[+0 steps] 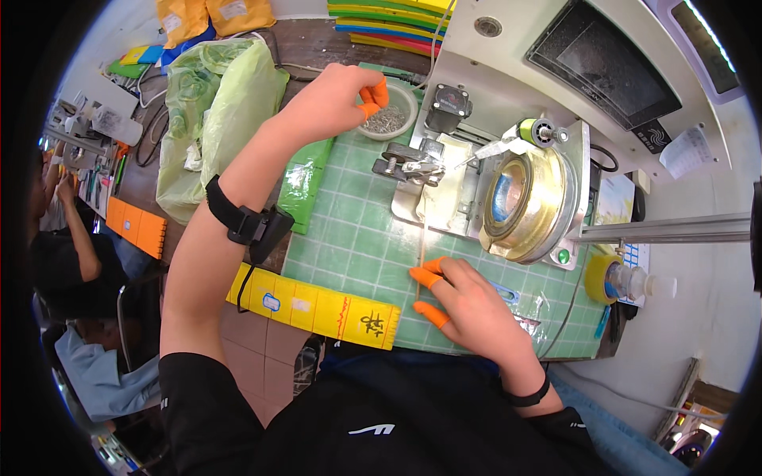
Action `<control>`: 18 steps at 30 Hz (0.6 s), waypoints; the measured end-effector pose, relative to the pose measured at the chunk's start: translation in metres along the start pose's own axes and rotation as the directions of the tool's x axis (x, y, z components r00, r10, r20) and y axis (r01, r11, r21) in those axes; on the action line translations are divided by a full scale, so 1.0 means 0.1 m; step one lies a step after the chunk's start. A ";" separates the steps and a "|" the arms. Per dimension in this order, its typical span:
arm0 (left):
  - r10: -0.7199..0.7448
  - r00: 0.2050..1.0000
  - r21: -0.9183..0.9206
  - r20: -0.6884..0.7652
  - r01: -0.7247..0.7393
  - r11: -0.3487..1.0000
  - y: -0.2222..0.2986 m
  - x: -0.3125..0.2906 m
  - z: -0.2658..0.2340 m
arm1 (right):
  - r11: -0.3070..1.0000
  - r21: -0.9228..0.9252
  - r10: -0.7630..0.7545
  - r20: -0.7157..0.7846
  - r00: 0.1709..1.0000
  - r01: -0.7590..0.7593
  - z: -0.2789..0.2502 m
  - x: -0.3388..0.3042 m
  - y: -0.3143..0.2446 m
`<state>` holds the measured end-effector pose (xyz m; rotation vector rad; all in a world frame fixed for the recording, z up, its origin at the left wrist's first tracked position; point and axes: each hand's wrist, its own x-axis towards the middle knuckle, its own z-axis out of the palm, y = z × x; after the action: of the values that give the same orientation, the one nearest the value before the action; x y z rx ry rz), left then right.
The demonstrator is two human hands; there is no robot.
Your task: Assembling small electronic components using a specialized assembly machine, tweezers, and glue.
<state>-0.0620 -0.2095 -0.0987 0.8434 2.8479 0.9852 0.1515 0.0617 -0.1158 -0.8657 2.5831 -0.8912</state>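
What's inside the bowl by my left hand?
The bowl holds small silvery pieces. Your left hand covers part of its left side; whatever lies beneath the top pieces is hidden.

There's one bowl (406,105), one light-green bag (214,119) and two arm straps (225,208).

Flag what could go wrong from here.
Spill: the left hand is at the bowl of small metal pieces; a knock could scatter them.
Pull: the thin strand runs from the machine toward the right hand; a tug might shift it.
Snag: the green bag beside the left forearm could catch.
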 end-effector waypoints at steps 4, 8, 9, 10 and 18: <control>-0.029 0.999 -0.021 -0.020 0.029 0.999 -0.04 0.01 -0.01 | 1.000 -0.014 -0.015 -0.010 1.000 0.015 0.00 -0.01 0.01; -0.064 0.998 -0.063 -0.004 0.064 0.996 -0.05 0.02 -0.05 | 1.000 -0.016 -0.019 -0.011 1.000 0.019 0.00 -0.01 0.02; -0.065 0.998 -0.061 -0.002 0.064 0.996 -0.05 0.03 -0.04 | 1.000 -0.014 -0.019 -0.011 1.000 0.019 0.00 -0.01 0.02; -0.055 0.998 -0.061 -0.008 0.055 0.997 -0.05 0.03 -0.04 | 1.000 -0.014 -0.016 -0.005 1.000 0.016 -0.01 -0.01 0.02; 0.054 0.997 0.050 -0.053 -0.052 0.997 -0.07 0.06 -0.02 | 0.999 -0.018 -0.041 -0.006 0.999 0.041 -0.02 0.00 0.04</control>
<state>-0.0707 -0.2121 -0.1006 0.9150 2.9203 0.9630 0.1489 0.0649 -0.1169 -0.9252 2.5912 -0.8855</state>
